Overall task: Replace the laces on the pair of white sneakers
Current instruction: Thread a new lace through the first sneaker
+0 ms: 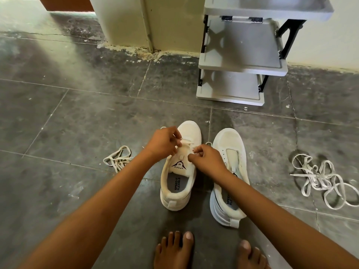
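Grey tiled floor (77,117) supports all items. Left hand (162,145) and right hand (208,162), fingers curled, each pinch the lace (186,141) at the first sneaker (175,199), marked "SPEED" and "SPEED FLEXIBLE". Second sneaker (229,144) stands just beside; loose laces (320,177) lie well apart.

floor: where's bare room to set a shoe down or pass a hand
Free: the tiles between the sneaker toes and the rack; the strip between the right sneaker and the lace pile; the tiles left of the lace bundle. Crowded: the left sneaker, where the left hand and right hand pinch a lace; the gap between the sneakers; the feet behind.
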`<action>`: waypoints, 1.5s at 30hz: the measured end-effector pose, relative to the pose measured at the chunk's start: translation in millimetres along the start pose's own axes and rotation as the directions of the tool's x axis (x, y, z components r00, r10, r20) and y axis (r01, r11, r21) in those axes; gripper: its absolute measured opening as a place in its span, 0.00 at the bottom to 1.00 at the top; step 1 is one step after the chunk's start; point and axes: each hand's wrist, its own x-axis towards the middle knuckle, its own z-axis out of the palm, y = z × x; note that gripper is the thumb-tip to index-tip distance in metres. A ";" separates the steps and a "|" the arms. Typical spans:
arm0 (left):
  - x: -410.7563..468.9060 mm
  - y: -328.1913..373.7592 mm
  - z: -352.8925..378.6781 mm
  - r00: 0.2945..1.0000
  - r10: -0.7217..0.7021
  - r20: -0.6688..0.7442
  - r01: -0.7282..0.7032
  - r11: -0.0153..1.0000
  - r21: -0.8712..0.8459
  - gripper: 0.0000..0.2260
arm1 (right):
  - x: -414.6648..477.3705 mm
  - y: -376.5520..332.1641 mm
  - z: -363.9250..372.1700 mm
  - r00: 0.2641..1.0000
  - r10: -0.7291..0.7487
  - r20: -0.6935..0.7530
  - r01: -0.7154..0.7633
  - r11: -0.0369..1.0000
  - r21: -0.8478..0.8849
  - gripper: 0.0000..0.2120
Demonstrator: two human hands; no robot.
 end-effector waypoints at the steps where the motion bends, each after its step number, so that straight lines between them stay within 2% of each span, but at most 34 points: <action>1: 1.4 -0.7 5.4 0.999 0.018 -0.029 -0.016 0.997 0.073 0.07 | -0.3 0.7 -0.1 1.000 0.016 -0.010 -0.015 0.999 0.043 0.15; 3: 2.7 -1.6 14.5 0.995 0.059 -0.084 -0.040 0.976 0.213 0.06 | -1.4 2.2 0.1 0.998 0.060 -0.008 -0.059 0.988 0.145 0.14; 8: 3.4 4.4 31.0 0.995 0.044 -0.091 -0.016 0.958 0.286 0.06 | 0.7 2.5 -6.0 0.984 0.157 0.080 -0.175 0.930 0.325 0.18; 17: 3.9 8.7 35.3 0.995 0.038 -0.095 0.002 0.920 0.392 0.08 | 3.0 5.2 -9.6 0.974 0.171 0.151 -0.218 0.891 0.399 0.18; 23: 1.1 12.1 40.9 0.988 0.089 -0.124 -0.022 0.886 0.463 0.07 | 2.7 4.8 -13.0 0.957 0.141 0.255 -0.246 0.860 0.447 0.12; 26: -0.1 8.6 42.9 0.975 0.085 -0.204 0.004 0.915 0.403 0.06 | 3.7 4.5 -14.8 0.950 0.148 0.273 -0.276 0.808 0.521 0.08; 28: -0.8 8.3 43.9 0.970 0.061 -0.237 0.022 0.943 0.332 0.07 | 5.6 6.3 -11.4 0.964 0.160 0.211 -0.251 0.807 0.535 0.07; 32: -3.8 8.2 40.3 0.990 0.043 -0.136 -0.015 0.979 0.202 0.09 | 6.1 4.8 2.7 0.987 0.161 -0.004 -0.142 0.885 0.444 0.01; 34: -5.8 6.6 35.9 0.995 0.061 -0.074 -0.046 0.979 0.198 0.09 | 6.9 3.3 5.5 0.989 0.141 -0.052 -0.111 0.920 0.376 0.07; 36: -7.0 3.8 31.6 0.992 0.109 -0.058 -0.084 0.940 0.330 0.09 | 7.1 2.2 5.2 0.989 0.132 -0.069 -0.100 0.934 0.344 0.09; 38: -8.5 -1.3 27.0 0.985 0.141 -0.102 -0.070 0.856 0.513 0.11 | 4.0 0.7 3.4 0.985 0.137 -0.101 -0.096 0.937 0.336 0.08; 40: -12.4 -8.9 22.9 0.984 0.111 -0.139 -0.007 0.803 0.596 0.10 | -1.4 -2.7 1.4 0.982 0.104 -0.160 -0.055 0.957 0.286 0.06; 42: -16.8 -15.9 24.5 0.986 0.089 -0.142 0.022 0.772 0.635 0.08 | -9.7 -13.9 -4.1 0.974 0.000 -0.225 0.051 0.975 0.218 0.05; 43: -18.0 -18.5 27.7 0.986 0.095 -0.139 0.018 0.760 0.650 0.07 | -13.8 -23.4 -9.7 0.970 -0.061 -0.236 0.125 0.955 0.268 0.05; 44: -18.9 -19.0 30.5 0.984 0.108 -0.140 0.010 0.758 0.652 0.07 | -19.2 -37.4 -19.9 0.965 -0.127 -0.230 0.212 0.893 0.396 0.05; 45: -18.6 -19.2 33.3 0.984 0.117 -0.137 0.000 0.762 0.647 0.06 | -24.7 -54.2 -33.4 0.956 -0.197 -0.218 0.288 0.779 0.557 0.05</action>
